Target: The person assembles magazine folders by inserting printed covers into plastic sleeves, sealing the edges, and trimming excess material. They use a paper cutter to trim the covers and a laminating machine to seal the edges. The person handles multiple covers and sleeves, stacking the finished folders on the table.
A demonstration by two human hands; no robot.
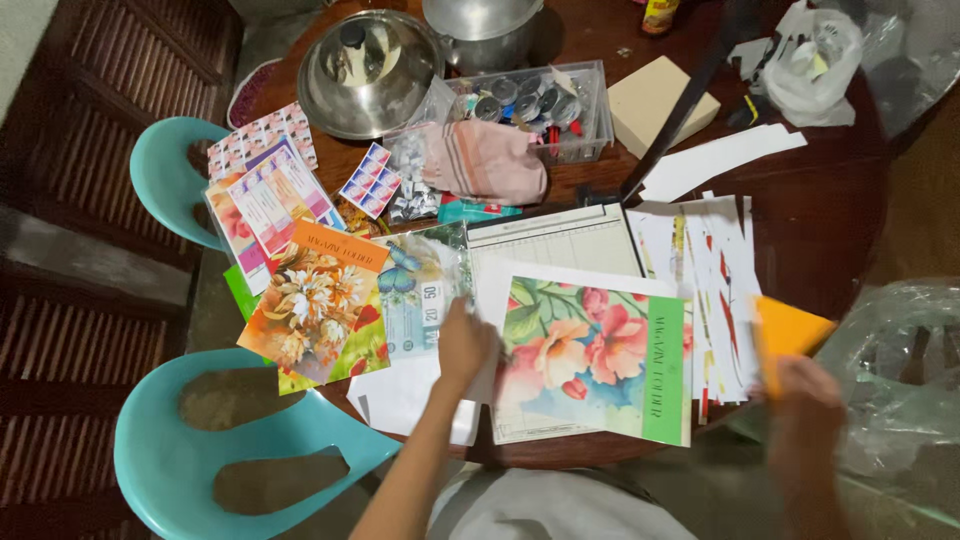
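Orange paper [787, 335], a folded sheet, is pinched in the right hand [805, 400] at the table's right edge; the fingers close round its lower end, and the sheet rises from the grip up and slightly left, one corner jutting right toward a crumpled clear plastic bag [900, 370]. It is plain, bright and blurred.

The left hand [465, 345] lies flat, fingers down, on white sheets [410, 395], gripping nothing that shows. Just right of it is a floral paper pad [598, 360]: pink flowers, green leaves, a green strip down its right side, its long axis running left to right across the table. On the other side lies an orange flower-printed pad [318, 300], tilted.

Farther off stand a clear box of small jars [540, 105], a metal bowl [365, 75] and two teal chairs [180, 440].
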